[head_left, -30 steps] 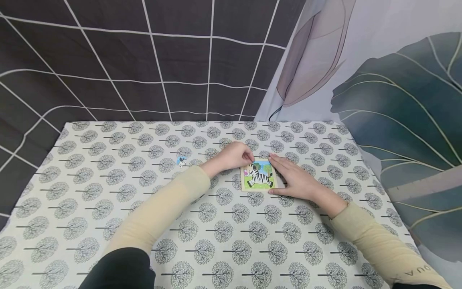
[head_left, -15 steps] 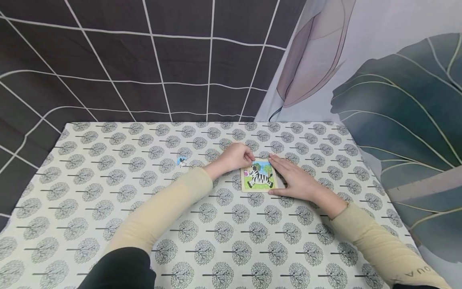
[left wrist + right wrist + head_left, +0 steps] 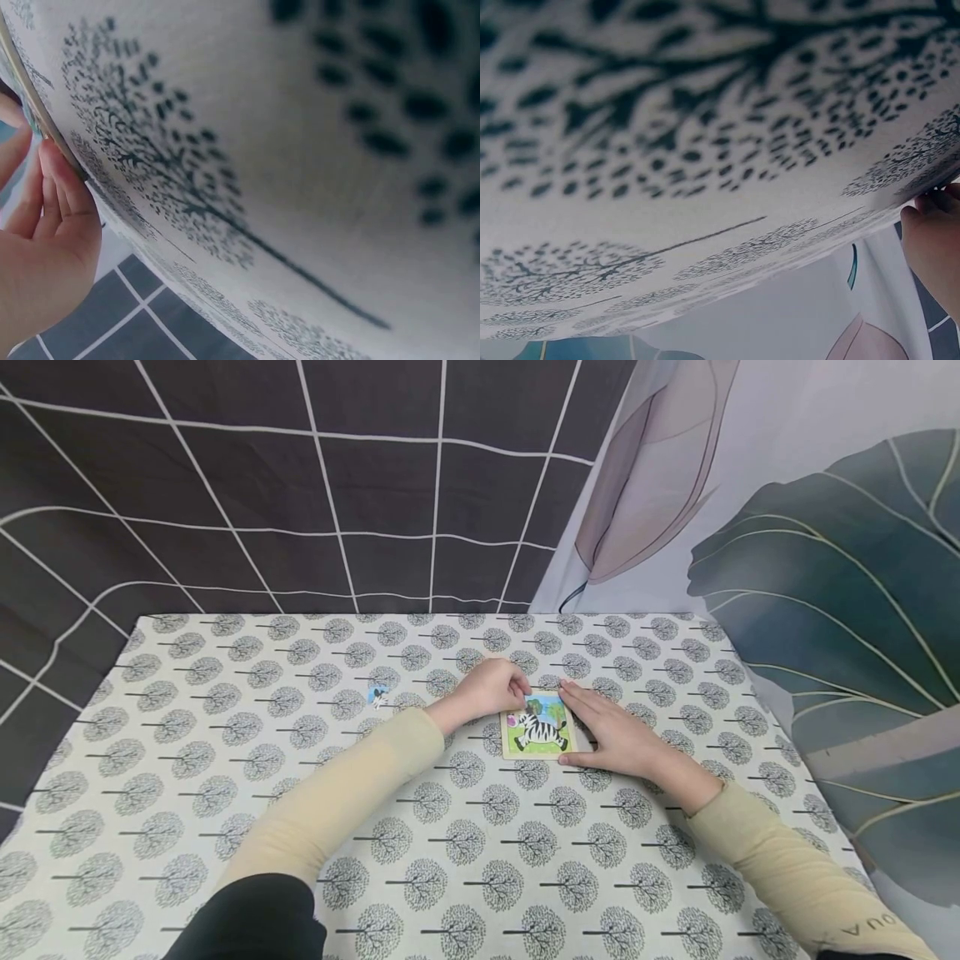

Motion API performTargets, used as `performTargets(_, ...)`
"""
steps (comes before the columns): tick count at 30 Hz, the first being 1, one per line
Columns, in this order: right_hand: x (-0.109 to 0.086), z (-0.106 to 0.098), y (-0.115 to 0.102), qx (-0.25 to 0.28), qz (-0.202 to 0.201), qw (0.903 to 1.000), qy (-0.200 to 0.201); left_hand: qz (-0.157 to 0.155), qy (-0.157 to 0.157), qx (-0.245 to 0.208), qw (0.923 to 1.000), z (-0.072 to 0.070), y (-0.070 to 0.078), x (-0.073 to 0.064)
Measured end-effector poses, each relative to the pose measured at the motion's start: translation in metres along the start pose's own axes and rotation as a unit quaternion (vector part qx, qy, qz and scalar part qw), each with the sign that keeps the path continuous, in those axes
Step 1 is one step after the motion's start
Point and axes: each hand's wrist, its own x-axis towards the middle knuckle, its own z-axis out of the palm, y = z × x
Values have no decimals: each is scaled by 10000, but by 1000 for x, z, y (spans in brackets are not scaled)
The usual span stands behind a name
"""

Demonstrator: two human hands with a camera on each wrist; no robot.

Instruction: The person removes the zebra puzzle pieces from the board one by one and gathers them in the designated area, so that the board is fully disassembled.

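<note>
A small jigsaw puzzle [image 3: 538, 731] in a pale wooden frame shows a running zebra on grass. It lies flat on the patterned cloth between both hands. My left hand [image 3: 491, 686] is at its far left corner, fingers curled and fingertips on the puzzle, covering that corner. In the left wrist view the left hand [image 3: 56, 232] holds its fingertips against the frame's edge. My right hand [image 3: 615, 731] lies along the right side, fingers extended at the far corner, thumb at the near one. A loose puzzle piece [image 3: 377, 696], blue with black and white, lies to the left.
The tablecloth [image 3: 465, 843] is white with grey tree prints. Behind the table hangs a dark cloth with white grid lines [image 3: 300, 485]. A pale curtain with large leaves [image 3: 825, 568] hangs at the right.
My left hand has shifted very slightly to the right and nearer at the puzzle's corner. The right hand, puzzle and loose piece stay in place.
</note>
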Motion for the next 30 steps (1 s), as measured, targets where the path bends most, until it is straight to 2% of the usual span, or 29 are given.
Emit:
performTargets(13,0,0,-1,-29,-22,10000,18,133,222,-129,9996,1,3,0)
performTargets(20,-1,0,1,-41,-28,10000,34,94,301,-211,9993,2,5,0)
performTargets(26,-1,1,2,-143,-38,9999,36,181,331,-461,9982,-3,-4,-2)
performTargets(30,-1,0,1,-183,-83,9998,51,284,416,-461,9977,-13,-14,-8)
